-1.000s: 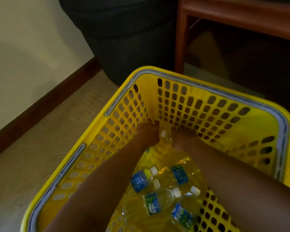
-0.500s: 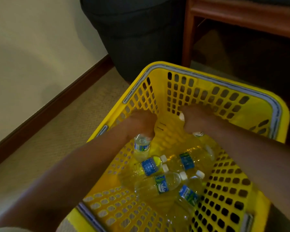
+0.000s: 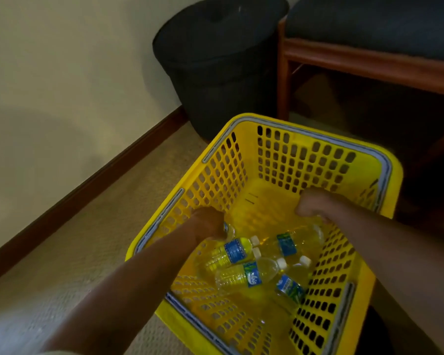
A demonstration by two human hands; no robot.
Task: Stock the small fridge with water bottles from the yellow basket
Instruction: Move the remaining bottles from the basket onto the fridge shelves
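Four water bottles (image 3: 241, 276) lie on their sides in the bottom of a yellow basket (image 3: 215, 180) on carpet, just nearer than both hands. The left hand (image 3: 208, 224) reaches in by the basket's left wall, its fingers wrapped around a fifth bottle (image 3: 228, 229). The right hand (image 3: 315, 206) is curled over the end of one lying bottle; I cannot tell whether it grips it. Beyond the hands stand a black bin (image 3: 215, 73) and a wooden-framed seat (image 3: 344, 60).
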